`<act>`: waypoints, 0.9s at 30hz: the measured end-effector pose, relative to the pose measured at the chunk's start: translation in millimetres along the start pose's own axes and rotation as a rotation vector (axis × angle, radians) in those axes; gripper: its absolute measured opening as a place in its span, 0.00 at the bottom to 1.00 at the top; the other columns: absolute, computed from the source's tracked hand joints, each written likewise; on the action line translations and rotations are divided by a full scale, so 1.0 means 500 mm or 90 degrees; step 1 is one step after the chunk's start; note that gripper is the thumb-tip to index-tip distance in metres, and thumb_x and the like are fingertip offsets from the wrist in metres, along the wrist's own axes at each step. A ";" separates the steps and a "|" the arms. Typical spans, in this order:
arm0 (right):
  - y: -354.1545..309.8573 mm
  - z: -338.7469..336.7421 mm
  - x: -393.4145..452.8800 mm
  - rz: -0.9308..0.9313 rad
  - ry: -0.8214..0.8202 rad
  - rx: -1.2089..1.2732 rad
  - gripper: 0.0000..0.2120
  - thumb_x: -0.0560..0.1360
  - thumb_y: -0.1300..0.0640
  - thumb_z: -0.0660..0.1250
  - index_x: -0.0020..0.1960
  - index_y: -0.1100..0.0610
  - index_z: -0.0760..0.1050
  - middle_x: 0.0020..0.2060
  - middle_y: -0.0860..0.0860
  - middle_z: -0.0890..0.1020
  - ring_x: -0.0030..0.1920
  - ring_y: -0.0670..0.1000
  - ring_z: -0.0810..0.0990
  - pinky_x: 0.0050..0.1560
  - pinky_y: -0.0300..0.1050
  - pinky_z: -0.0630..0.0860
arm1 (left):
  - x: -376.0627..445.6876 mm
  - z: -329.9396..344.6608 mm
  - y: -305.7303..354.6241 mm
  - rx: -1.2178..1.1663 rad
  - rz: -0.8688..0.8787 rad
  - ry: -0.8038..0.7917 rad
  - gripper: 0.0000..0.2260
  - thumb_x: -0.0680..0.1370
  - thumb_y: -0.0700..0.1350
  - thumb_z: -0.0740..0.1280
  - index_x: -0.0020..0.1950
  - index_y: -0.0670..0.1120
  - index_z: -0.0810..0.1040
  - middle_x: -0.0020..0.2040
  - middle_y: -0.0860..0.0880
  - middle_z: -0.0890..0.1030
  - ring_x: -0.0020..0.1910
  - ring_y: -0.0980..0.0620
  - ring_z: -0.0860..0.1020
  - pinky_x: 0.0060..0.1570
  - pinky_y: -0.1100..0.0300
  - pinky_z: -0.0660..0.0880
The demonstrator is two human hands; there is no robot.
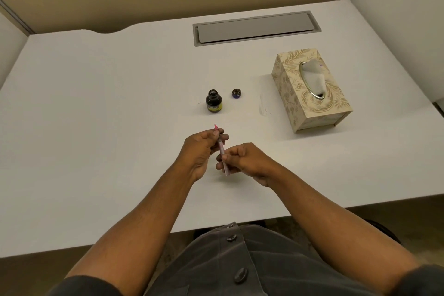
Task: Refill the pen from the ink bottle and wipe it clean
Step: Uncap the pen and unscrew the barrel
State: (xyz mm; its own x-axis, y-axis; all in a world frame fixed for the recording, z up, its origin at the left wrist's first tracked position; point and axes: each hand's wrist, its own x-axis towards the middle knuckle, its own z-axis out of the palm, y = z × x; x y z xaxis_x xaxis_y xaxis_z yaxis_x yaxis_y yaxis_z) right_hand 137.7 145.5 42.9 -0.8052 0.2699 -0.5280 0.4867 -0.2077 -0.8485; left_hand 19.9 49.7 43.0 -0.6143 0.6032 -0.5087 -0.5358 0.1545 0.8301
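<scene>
Pen [221,149] pinched at both ends, left hand [200,151] fingers near the pink nib, right hand [242,160] fingers closed on the barrel's rear, uncapped ink bottle [213,101] and cap [236,93] beyond the fingertips on the worktop [96,103], tissue box [310,89] far right.

Left arm: extended forward from the lower left, forearm bare, wrist slightly bent.
Left hand [201,149]: raised, fingers [219,137] curled inward and pinched closed near their tips.
Right arm: extended forward from the lower right, forearm bare.
Right hand [242,158]: held just beside the left, knuckles up, fingers folded into a closed pinch.
</scene>
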 end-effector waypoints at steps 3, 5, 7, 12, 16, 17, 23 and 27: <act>-0.002 0.002 0.004 -0.009 0.031 -0.046 0.08 0.78 0.60 0.66 0.51 0.62 0.82 0.43 0.57 0.87 0.43 0.52 0.85 0.55 0.50 0.80 | 0.003 0.003 -0.002 -0.007 0.015 0.010 0.07 0.80 0.38 0.62 0.50 0.40 0.80 0.43 0.45 0.83 0.49 0.48 0.81 0.48 0.60 0.77; -0.007 0.005 0.004 -0.015 0.047 -0.070 0.08 0.78 0.59 0.66 0.50 0.61 0.83 0.43 0.56 0.87 0.42 0.50 0.84 0.51 0.47 0.80 | 0.003 0.004 -0.003 -0.018 0.019 0.016 0.07 0.80 0.38 0.62 0.49 0.40 0.80 0.42 0.45 0.83 0.47 0.48 0.80 0.47 0.60 0.77; -0.012 0.008 0.003 -0.015 0.061 -0.087 0.07 0.78 0.59 0.67 0.49 0.61 0.83 0.42 0.55 0.87 0.40 0.48 0.84 0.45 0.42 0.80 | 0.005 0.005 -0.004 -0.028 0.018 0.022 0.06 0.80 0.38 0.62 0.49 0.40 0.80 0.41 0.45 0.83 0.45 0.49 0.80 0.47 0.59 0.77; -0.011 0.008 0.007 -0.018 0.106 -0.132 0.06 0.74 0.57 0.72 0.44 0.60 0.84 0.38 0.53 0.87 0.38 0.49 0.83 0.42 0.40 0.76 | 0.009 0.008 -0.007 -0.042 0.016 0.034 0.06 0.79 0.37 0.63 0.50 0.39 0.79 0.38 0.45 0.83 0.43 0.48 0.80 0.47 0.58 0.78; -0.015 0.004 0.006 -0.011 0.133 -0.097 0.08 0.69 0.55 0.77 0.43 0.60 0.84 0.36 0.53 0.86 0.35 0.46 0.83 0.37 0.37 0.75 | 0.006 0.010 -0.001 -0.063 0.009 0.024 0.06 0.80 0.37 0.62 0.50 0.39 0.79 0.43 0.43 0.82 0.46 0.48 0.81 0.49 0.58 0.77; -0.017 0.002 0.006 -0.007 0.124 -0.082 0.09 0.69 0.55 0.77 0.43 0.60 0.83 0.37 0.53 0.86 0.35 0.46 0.82 0.37 0.37 0.74 | 0.005 0.011 0.002 -0.065 0.008 0.020 0.07 0.80 0.37 0.61 0.51 0.40 0.79 0.43 0.43 0.82 0.47 0.48 0.81 0.50 0.58 0.77; -0.025 -0.004 0.001 0.014 0.026 -0.047 0.13 0.78 0.48 0.66 0.53 0.57 0.81 0.44 0.51 0.87 0.40 0.48 0.80 0.43 0.42 0.74 | 0.007 0.011 0.016 -0.093 -0.003 0.008 0.08 0.81 0.37 0.60 0.51 0.40 0.78 0.43 0.44 0.82 0.47 0.50 0.80 0.45 0.61 0.76; -0.030 -0.008 -0.003 0.035 -0.028 -0.049 0.13 0.80 0.54 0.61 0.56 0.58 0.81 0.46 0.51 0.87 0.43 0.48 0.80 0.45 0.43 0.72 | 0.006 0.008 0.017 -0.088 -0.016 -0.005 0.08 0.81 0.38 0.59 0.51 0.40 0.78 0.43 0.45 0.82 0.46 0.50 0.80 0.45 0.60 0.75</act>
State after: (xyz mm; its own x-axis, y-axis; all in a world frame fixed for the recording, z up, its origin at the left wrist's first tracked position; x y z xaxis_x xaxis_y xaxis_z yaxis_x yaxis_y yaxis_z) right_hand 132.9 152.2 56.3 -0.7898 0.2178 -0.5733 0.5539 -0.1479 -0.8193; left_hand 15.9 55.8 49.5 -0.5953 0.6063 -0.5273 -0.6259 0.0616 0.7775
